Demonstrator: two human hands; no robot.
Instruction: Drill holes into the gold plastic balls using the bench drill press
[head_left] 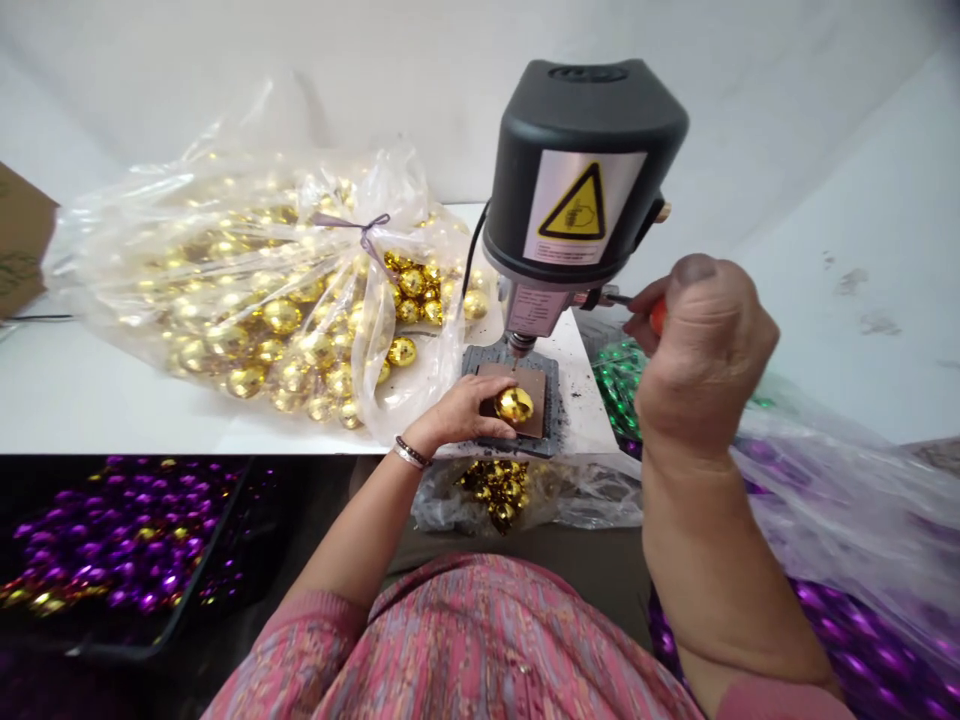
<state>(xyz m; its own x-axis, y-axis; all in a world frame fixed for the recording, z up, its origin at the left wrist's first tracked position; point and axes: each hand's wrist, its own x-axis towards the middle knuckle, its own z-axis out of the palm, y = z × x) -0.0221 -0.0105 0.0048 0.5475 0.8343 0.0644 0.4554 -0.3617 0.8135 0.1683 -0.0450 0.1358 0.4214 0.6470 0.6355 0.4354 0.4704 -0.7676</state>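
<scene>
Bench drill (581, 175) stood at the front edge of the white table (112, 400), its spindle pointing straight down over a small brown backing plate (534, 385) on the grey base.

Left hand (461, 410): fingers curled around a gold ball (514, 404), pinching it against the plate directly beneath the bit. Judged: the ball was held there because a round, glossy piece would roll or spin unless pressed down, and the plate gave it a flat seat under the spindle. The bit tip was apart from the ball, with a gap visible between them.

Right hand (705, 355): closed in a fist around the feed lever (637, 303) on the drill's right side, its orange knob just showing at the fingers. Judged: this grip let one hand work the spindle while the other steadied the piece.

Stock: a large clear bag of gold balls (277, 300), tied with a ribbon and torn open toward the drill, lay on the table to the left, within reach of the left hand. A second, smaller bag (499, 490) holding gold balls hung open just below the table edge in front of the base, probably as the catch for finished pieces.

Other colours sat well apart: purple balls in a dark tray (112, 540) at lower left, green balls (619, 385) in plastic to the right of the base.
</scene>
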